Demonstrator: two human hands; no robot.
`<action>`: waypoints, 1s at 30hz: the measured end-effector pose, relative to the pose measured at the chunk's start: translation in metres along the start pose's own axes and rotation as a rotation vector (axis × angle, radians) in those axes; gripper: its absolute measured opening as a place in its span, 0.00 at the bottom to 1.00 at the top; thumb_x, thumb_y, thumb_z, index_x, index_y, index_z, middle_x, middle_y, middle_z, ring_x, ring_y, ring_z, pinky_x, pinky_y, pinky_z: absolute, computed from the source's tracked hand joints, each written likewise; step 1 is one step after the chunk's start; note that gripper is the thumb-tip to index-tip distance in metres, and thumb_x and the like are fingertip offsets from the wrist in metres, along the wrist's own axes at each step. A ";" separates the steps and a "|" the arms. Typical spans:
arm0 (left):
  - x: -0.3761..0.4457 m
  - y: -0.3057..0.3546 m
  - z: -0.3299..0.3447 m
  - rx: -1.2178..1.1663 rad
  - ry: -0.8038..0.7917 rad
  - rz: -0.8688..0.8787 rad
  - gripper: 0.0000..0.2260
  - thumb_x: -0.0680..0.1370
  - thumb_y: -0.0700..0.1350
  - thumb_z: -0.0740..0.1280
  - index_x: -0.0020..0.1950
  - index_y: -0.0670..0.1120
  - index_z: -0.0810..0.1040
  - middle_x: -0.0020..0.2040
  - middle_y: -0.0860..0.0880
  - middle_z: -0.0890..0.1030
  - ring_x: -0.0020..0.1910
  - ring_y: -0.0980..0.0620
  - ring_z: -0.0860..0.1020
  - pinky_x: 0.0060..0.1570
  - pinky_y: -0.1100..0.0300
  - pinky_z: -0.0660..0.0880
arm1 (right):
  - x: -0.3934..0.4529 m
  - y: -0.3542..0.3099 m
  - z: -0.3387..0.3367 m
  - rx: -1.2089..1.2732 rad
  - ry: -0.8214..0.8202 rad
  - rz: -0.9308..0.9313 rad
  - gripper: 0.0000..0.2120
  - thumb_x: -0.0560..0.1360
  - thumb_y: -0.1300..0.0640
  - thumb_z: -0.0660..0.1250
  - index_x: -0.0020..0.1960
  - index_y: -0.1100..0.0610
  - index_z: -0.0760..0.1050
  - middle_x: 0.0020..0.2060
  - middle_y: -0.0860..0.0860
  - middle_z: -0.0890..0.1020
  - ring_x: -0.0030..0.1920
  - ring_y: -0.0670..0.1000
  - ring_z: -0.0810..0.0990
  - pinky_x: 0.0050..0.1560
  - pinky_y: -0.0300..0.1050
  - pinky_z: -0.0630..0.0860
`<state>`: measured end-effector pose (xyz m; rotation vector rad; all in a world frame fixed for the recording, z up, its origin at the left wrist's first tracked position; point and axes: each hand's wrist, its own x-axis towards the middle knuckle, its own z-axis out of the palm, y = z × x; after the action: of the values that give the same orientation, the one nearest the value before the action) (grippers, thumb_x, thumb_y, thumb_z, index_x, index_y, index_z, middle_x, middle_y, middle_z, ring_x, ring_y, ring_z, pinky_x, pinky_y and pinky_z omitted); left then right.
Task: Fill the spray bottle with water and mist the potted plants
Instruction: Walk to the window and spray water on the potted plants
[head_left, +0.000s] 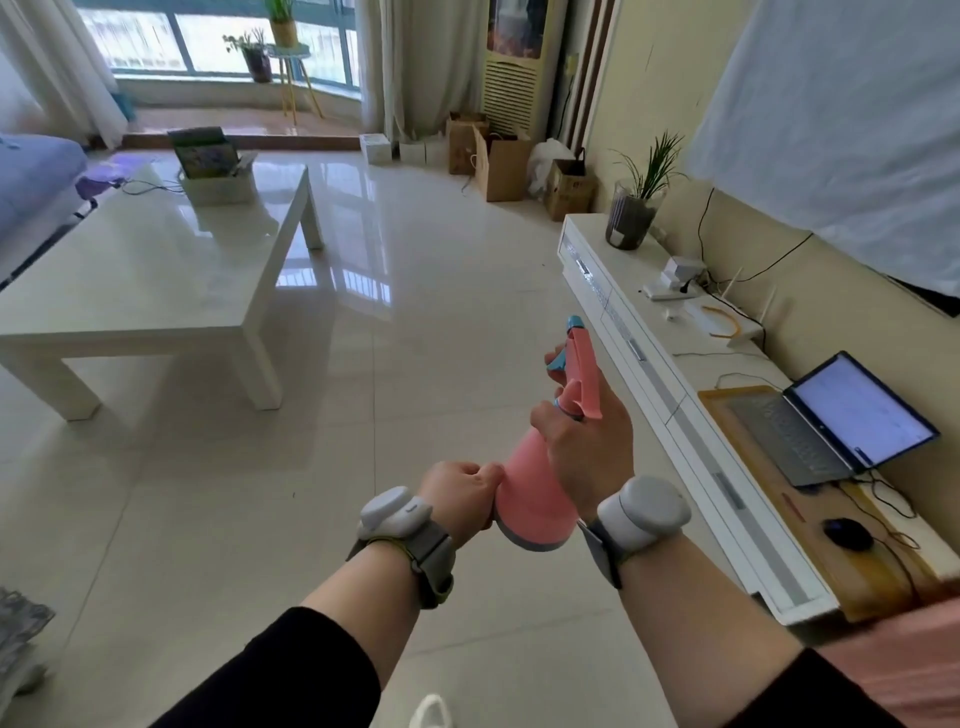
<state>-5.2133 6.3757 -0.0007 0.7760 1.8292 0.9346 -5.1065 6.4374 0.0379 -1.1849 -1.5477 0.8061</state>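
Spray bottle (535, 483) — pink, tilted — gripped by both hands: right hand (584, 447) at neck, left hand (460, 493) at base.

The spray bottle (535, 483) is sitting between the 2 hands, left hand (460, 493) at its base, right hand (584, 441) at its neck. A low table (156, 270) is standing left; a cabinet (670, 395) is running along the right, carrying a potted plant (636, 202) at its far end and a laptop (836, 421) nearer.

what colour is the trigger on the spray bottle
Light blue, on a pink spray bottle; the trigger shows in the head view.
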 end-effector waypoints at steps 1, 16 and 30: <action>0.014 0.009 -0.003 0.005 -0.008 0.006 0.18 0.76 0.46 0.62 0.44 0.32 0.81 0.35 0.38 0.81 0.35 0.45 0.76 0.51 0.44 0.78 | 0.014 0.000 0.007 0.001 0.006 0.002 0.16 0.61 0.58 0.64 0.47 0.45 0.72 0.36 0.38 0.77 0.40 0.32 0.75 0.39 0.22 0.67; 0.286 0.156 0.036 0.027 -0.037 0.016 0.18 0.76 0.46 0.62 0.43 0.30 0.80 0.34 0.38 0.80 0.34 0.44 0.77 0.51 0.42 0.79 | 0.301 0.075 0.076 -0.005 0.060 0.041 0.21 0.59 0.57 0.63 0.52 0.53 0.77 0.43 0.36 0.78 0.47 0.37 0.76 0.44 0.20 0.66; 0.488 0.282 0.086 0.008 -0.004 -0.001 0.19 0.75 0.48 0.61 0.41 0.33 0.81 0.37 0.37 0.83 0.35 0.45 0.78 0.52 0.43 0.79 | 0.536 0.135 0.110 -0.068 0.147 0.048 0.15 0.63 0.64 0.69 0.49 0.56 0.78 0.37 0.40 0.77 0.36 0.38 0.78 0.36 0.20 0.66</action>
<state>-5.2889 6.9409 -0.0005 0.7809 1.8308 0.9252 -5.1906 6.9941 0.0472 -1.3061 -1.4401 0.6869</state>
